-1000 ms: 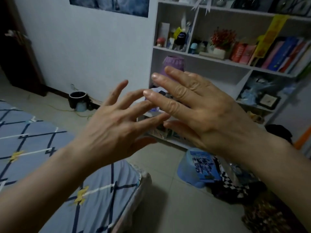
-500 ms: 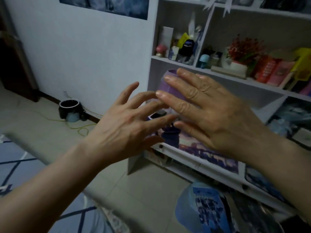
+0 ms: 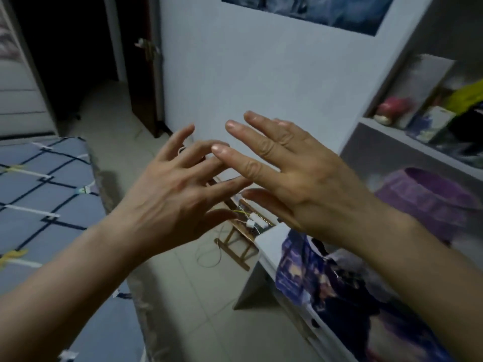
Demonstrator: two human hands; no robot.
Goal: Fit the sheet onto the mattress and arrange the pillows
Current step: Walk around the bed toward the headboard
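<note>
The mattress [image 3: 39, 194] lies at the left, covered by a blue sheet with dark crossing lines and white and yellow marks. Its grey side edge runs down toward the bottom centre. My left hand [image 3: 172, 194] and my right hand [image 3: 292, 173] are raised in front of me above the floor, to the right of the mattress. Both have fingers spread and hold nothing. Their fingertips overlap in the middle of the view. No pillows are in sight.
A white shelf unit [image 3: 407, 142] fills the right side, with a purple basket [image 3: 428, 199] and small items. A picture panel [image 3: 326, 286] leans along its base. A small wooden rack [image 3: 235, 241] and cables lie on the tiled floor. A dark doorway [image 3: 78, 56] opens at the back left.
The view has swung left: the doorway and the mattress side now show, the shelf has slid to the right. Both hands stay raised, spread and empty.
</note>
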